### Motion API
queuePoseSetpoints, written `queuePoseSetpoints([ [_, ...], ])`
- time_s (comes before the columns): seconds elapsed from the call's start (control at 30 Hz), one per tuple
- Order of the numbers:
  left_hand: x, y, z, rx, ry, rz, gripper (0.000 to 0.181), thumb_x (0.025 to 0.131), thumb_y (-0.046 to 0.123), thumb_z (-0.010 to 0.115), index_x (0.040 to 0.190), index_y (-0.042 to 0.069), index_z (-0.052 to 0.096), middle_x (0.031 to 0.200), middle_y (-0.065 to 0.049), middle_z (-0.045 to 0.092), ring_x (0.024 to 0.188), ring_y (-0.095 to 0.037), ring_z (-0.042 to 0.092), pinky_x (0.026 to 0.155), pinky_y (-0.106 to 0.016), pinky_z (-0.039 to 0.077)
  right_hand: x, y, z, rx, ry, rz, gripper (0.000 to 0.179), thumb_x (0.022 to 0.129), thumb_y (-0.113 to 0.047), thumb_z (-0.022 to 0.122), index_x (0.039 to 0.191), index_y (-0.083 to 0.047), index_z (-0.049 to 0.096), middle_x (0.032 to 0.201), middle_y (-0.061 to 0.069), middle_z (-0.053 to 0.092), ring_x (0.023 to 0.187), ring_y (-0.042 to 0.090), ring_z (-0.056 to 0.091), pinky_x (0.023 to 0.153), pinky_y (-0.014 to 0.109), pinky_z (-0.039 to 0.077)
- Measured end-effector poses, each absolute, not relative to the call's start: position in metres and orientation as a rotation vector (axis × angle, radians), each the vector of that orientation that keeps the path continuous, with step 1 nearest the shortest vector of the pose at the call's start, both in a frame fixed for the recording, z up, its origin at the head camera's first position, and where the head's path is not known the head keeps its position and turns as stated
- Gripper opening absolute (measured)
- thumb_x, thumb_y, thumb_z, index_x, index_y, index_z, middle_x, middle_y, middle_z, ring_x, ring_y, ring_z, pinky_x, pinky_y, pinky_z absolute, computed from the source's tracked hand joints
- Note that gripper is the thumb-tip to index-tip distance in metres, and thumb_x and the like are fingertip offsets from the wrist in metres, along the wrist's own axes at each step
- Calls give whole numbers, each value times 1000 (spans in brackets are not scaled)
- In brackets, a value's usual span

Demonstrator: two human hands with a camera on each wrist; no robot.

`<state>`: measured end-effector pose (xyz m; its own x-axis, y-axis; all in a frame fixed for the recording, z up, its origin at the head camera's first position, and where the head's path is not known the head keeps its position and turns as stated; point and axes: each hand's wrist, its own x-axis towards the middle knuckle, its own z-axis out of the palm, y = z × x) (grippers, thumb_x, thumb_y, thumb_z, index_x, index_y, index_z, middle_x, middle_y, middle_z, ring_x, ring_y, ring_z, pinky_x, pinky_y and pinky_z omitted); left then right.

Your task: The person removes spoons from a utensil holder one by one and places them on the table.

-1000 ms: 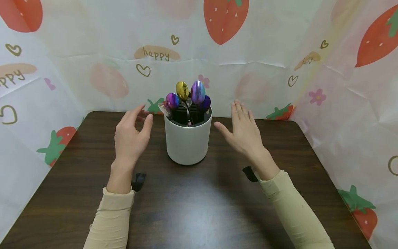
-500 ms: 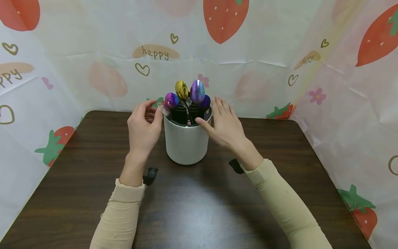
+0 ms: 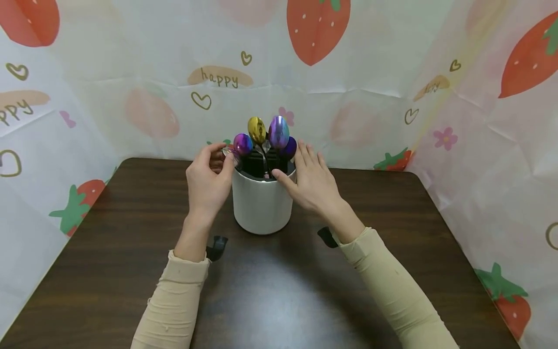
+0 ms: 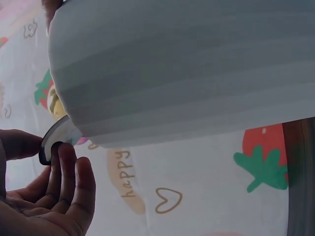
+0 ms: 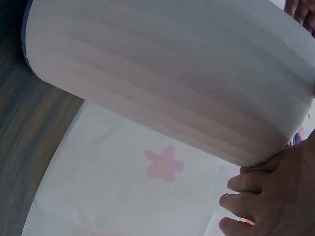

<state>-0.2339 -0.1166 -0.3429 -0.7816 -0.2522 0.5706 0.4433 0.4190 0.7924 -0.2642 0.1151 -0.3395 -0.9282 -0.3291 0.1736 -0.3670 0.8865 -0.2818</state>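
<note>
A white round utensil holder [image 3: 263,206] with a dark slotted insert stands upright on the table. My left hand [image 3: 209,179] is at its left rim, thumb and fingers pinching the bowl of a silver spoon [image 3: 232,156]. The left wrist view shows this spoon [image 4: 59,135] between thumb and fingers, its handle hidden in the holder. My right hand [image 3: 314,182] rests against the holder's right rim, fingers straight and thumb over the front edge. Other spoons stand bowl up inside: a gold spoon [image 3: 257,130], a blue-purple spoon [image 3: 279,131], a purple spoon [image 3: 242,144] and a dark violet spoon [image 3: 289,147].
The dark wooden table [image 3: 270,291] reaches back to a white curtain [image 3: 370,63] printed with strawberries and hearts, which also hangs at both sides. A small silver piece [image 3: 266,145] shows among the spoons. Black wrist mounts [image 3: 216,248] sit under both forearms.
Both hands have moved inward to the holder. The left has taken hold of the silver spoon's bowl; the right has come to rest on the right rim. The holder stays in place.
</note>
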Motion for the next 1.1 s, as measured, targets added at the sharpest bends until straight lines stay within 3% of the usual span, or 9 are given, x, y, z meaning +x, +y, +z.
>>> queuePoseSetpoints([
  [0.27, -234, -116, -341, -144, -2010, -1549, 27, 100, 8, 68, 125, -3, 69, 106, -16, 73, 89, -19, 71, 70, -14, 56, -266, 118, -343, 554, -2919, 455, 101, 101, -79, 22, 166, -3, 12, 174, 12, 8, 161, 28, 5, 131, 45, 3],
  [0.6, -234, -117, -339, -157, -1964, -1678, 27, 101, 4, 67, 128, -2, 71, 107, -19, 72, 80, -13, 71, 70, -18, 60, -266, 118, -343, 565, -2922, 487, 100, 100, -79, 23, 167, -5, 8, 174, 10, 5, 161, 24, 2, 131, 43, -1],
  [0.77, -234, -116, -337, -174, -1950, -1730, 28, 101, 1, 66, 128, -2, 71, 109, -18, 70, 84, -15, 69, 75, -24, 62, -267, 118, -344, 561, -2916, 495, 100, 101, -79, 24, 167, -5, 9, 174, 9, 6, 161, 24, 2, 131, 42, -1],
  [1.1, -231, -117, -330, -191, -1915, -1722, 26, 100, 1, 68, 125, -3, 73, 107, -19, 71, 82, -17, 67, 71, -21, 61, -267, 118, -345, 561, -2916, 499, 100, 101, -79, 23, 167, -5, 10, 174, 9, 6, 161, 25, 3, 131, 43, 0],
])
